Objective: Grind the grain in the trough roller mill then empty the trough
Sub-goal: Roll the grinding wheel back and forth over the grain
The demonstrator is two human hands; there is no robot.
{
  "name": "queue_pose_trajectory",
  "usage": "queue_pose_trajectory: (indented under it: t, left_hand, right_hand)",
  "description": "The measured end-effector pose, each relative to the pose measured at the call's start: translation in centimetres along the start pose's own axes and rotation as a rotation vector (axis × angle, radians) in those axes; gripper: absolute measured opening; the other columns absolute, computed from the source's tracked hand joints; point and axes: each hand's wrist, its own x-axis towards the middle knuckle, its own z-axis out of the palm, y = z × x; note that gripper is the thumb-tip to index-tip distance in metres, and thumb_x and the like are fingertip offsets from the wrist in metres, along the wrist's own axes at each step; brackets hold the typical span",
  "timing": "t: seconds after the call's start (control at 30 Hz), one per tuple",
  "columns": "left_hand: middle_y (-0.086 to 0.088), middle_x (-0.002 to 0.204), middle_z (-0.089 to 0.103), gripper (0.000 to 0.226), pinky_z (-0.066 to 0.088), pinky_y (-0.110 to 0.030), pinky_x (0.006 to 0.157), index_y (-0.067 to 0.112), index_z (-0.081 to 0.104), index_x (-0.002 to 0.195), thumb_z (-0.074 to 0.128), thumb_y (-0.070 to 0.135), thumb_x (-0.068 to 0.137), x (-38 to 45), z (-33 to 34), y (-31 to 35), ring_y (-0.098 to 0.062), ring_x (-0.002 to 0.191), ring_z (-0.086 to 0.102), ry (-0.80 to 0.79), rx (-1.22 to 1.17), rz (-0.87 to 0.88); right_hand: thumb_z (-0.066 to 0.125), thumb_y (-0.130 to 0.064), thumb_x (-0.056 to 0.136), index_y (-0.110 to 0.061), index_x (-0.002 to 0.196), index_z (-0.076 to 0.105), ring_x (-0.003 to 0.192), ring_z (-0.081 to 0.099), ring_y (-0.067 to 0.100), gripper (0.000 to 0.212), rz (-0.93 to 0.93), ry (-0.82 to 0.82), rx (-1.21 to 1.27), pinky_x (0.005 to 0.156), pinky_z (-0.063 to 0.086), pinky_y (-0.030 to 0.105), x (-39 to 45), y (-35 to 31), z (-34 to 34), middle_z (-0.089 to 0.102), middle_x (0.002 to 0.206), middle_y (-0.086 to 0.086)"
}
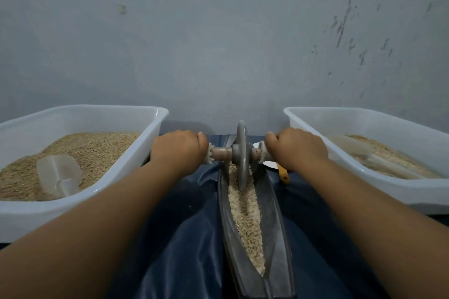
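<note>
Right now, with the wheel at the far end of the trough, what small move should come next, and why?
Probably draw the wheel back toward the body. Both hands, left hand and right hand, grip the axle, and coarse grain lines the trough nearer the person.

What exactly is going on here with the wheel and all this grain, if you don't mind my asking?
A person is grinding grain in a long trough. The left hand and right hand each grip an end of the axle of a roller wheel, which stands in the grain near the trough's far end. A tub of grain sits on each side, the left with a clear scoop. The trough is not yet emptied.
</note>
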Motion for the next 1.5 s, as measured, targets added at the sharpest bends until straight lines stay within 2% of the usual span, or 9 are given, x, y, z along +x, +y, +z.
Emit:
queue_pose_trajectory:
  t: [0.23, 0.33, 0.53, 0.73, 0.87, 1.07, 1.2, 1.37, 1.5]
  left_hand:
    - [-0.007, 0.108, 0.057, 0.054, 0.047, -0.035, 0.065, 0.007, 0.029, 0.136, 0.053, 0.024, 0.091, -4.6, -0.9, 0.5, -0.023, 0.085, 0.056, -0.02, 0.036, 0.1]
    - [-0.006, 0.111, 0.056, 0.059, 0.052, -0.037, 0.072, 0.008, 0.021, 0.137, 0.052, 0.028, 0.092, -7.1, -1.8, 0.4, -0.025, 0.09, 0.057, -0.004, 0.017, 0.155]
    - [-0.005, 0.103, 0.053, 0.051, 0.038, -0.033, 0.06, 0.009, 0.014, 0.125, 0.048, 0.03, 0.092, -8.9, -3.3, 0.4, -0.023, 0.076, 0.046, 0.087, 0.075, 0.217]
    - [-0.006, 0.108, 0.057, 0.055, 0.043, -0.034, 0.062, 0.006, 0.026, 0.135, 0.053, 0.027, 0.092, -5.9, -1.9, 0.7, -0.025, 0.087, 0.059, 0.048, 0.146, 0.097]
    - [-0.005, 0.104, 0.06, 0.05, 0.039, -0.033, 0.057, 0.008, 0.034, 0.134, 0.053, 0.026, 0.092, -3.0, -1.2, 0.8, -0.024, 0.083, 0.06, 0.083, 0.129, 0.011]
    - [-0.006, 0.102, 0.06, 0.052, 0.037, -0.033, 0.057, 0.008, 0.035, 0.134, 0.056, 0.027, 0.09, -2.4, -0.9, 0.9, -0.021, 0.073, 0.05, 0.063, 0.113, -0.017]
    - [-0.006, 0.103, 0.058, 0.049, 0.044, -0.033, 0.061, 0.008, 0.034, 0.129, 0.057, 0.025, 0.089, -4.2, -1.3, 0.8, -0.024, 0.083, 0.058, 0.007, 0.087, 0.064]
    - [0.0, 0.081, 0.041, 0.025, 0.046, -0.033, 0.06, 0.017, 0.033, 0.098, 0.053, 0.027, 0.088, -7.6, -3.2, 0.5, -0.021, 0.071, 0.048, -0.033, 0.025, 0.158]
    - [0.0, 0.07, 0.031, 0.035, 0.041, -0.031, 0.051, 0.018, 0.031, 0.093, 0.062, 0.027, 0.08, -9.3, -4.5, 0.0, -0.021, 0.06, 0.043, 0.105, 0.008, 0.233]
  right_hand:
    - [0.047, -0.026, 0.091, -0.019, 0.063, 0.025, 0.056, 0.038, 0.019, 0.037, -0.182, -0.052, -0.087, 0.046, 0.023, 0.027, -5.4, 0.0, -2.4, 0.037, 0.061, -0.002]
    - [0.03, -0.039, 0.098, -0.022, 0.062, 0.041, 0.056, 0.045, 0.014, 0.042, -0.172, -0.07, -0.076, 0.05, 0.033, 0.029, -7.5, 0.8, -3.6, 0.047, 0.06, -0.003]
    - [0.028, -0.035, 0.101, -0.023, 0.062, 0.033, 0.067, 0.054, 0.022, 0.041, -0.132, -0.117, -0.004, 0.063, 0.049, 0.037, -9.3, 1.6, -5.2, 0.051, 0.065, 0.001]
    - [0.027, -0.044, 0.098, -0.022, 0.055, 0.045, 0.055, 0.043, 0.014, 0.051, -0.113, -0.02, -0.036, 0.048, 0.023, 0.028, -6.3, 1.3, -2.2, 0.048, 0.059, -0.001]
    - [0.025, -0.042, 0.096, -0.021, 0.051, 0.044, 0.051, 0.043, 0.014, 0.054, -0.102, 0.141, 0.031, 0.049, 0.024, 0.027, -4.0, 1.0, -0.1, 0.047, 0.054, -0.002]
    - [0.026, -0.041, 0.094, -0.019, 0.051, 0.045, 0.049, 0.043, 0.017, 0.052, -0.099, 0.149, 0.013, 0.048, 0.022, 0.027, -3.1, 0.8, 0.2, 0.047, 0.052, 0.0]
    - [0.029, -0.035, 0.094, -0.017, 0.058, 0.049, 0.054, 0.044, 0.018, 0.045, -0.132, 0.022, -0.068, 0.049, 0.023, 0.029, -4.6, 0.6, -1.6, 0.049, 0.059, 0.003]
    - [0.026, -0.041, 0.099, -0.02, 0.063, 0.048, 0.064, 0.05, 0.018, 0.047, -0.151, -0.218, -0.042, 0.058, 0.037, 0.033, -7.3, 1.0, -4.8, 0.056, 0.065, 0.002]
    - [0.027, -0.037, 0.097, -0.018, 0.067, 0.052, 0.056, 0.058, 0.018, 0.043, -0.075, -0.453, 0.088, 0.058, 0.039, 0.033, -8.2, 1.6, -6.6, 0.063, 0.052, 0.0]
